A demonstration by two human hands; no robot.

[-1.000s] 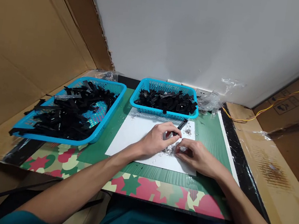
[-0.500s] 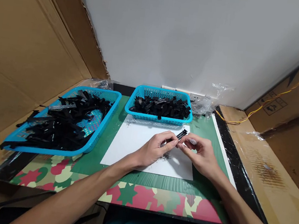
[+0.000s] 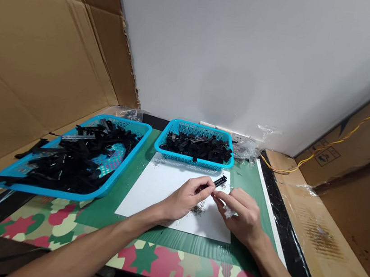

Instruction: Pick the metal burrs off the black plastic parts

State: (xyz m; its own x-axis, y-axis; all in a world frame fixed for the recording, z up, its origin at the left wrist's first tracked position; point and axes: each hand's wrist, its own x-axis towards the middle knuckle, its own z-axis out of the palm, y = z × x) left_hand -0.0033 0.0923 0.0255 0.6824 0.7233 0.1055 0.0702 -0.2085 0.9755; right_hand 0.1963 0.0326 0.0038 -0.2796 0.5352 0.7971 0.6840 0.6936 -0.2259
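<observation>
From my end, the pale wall [image 3: 234,49] closes off the far side, with a cardboard panel [image 3: 40,47] on my left and a cardboard box [image 3: 363,180] on my right. The green mat [image 3: 246,178] carries the big blue basket [image 3: 117,176] at left, heaped with black pieces, some jutting over its rim. The smaller blue basket [image 3: 209,163], also filled with black pieces, stands beyond the hands and bounds the reach that way. A clear bag [image 3: 246,150] lies just beside its right end; yellow and red wires [image 3: 336,142] trail at far right. White paper [image 3: 165,181] lies under the hands.

My left hand [image 3: 186,197] pinches a black part [image 3: 220,181] between thumb and fingers, its free end pointing up and away over the paper. My right hand [image 3: 243,214] has bent fingers near the held end, crumpled plastic [image 3: 229,211] against them; whether their tips grip anything, I can't tell. Tiny metal bits [image 3: 199,208] lie heaped below, between the hands.
</observation>
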